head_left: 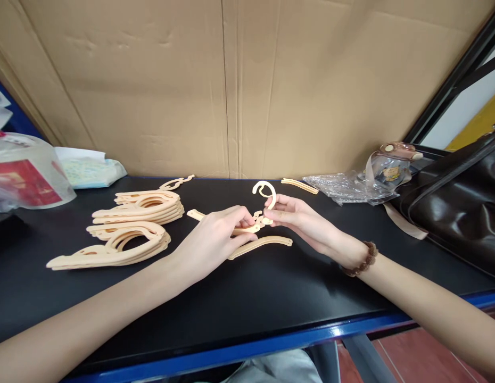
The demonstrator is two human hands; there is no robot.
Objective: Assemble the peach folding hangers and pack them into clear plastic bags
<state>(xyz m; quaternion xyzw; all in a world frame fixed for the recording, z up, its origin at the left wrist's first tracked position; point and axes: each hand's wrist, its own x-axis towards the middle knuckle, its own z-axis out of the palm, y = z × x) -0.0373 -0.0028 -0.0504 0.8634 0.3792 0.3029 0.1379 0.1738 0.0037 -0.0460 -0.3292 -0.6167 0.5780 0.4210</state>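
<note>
Left hand (215,233) pinches a cream hanger arm (252,229); right hand (305,221) grips a hook (273,197) over the black table (239,298)

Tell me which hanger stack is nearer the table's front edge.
The front stack, reaching farther left; the rear stack sits closer to the cardboard.

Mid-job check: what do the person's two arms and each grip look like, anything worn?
The left arm and right arm show no sleeves, cables or markings. Neither the left grip nor the right grip has a glove. A brown bracelet of round beads circles the right wrist.
</note>
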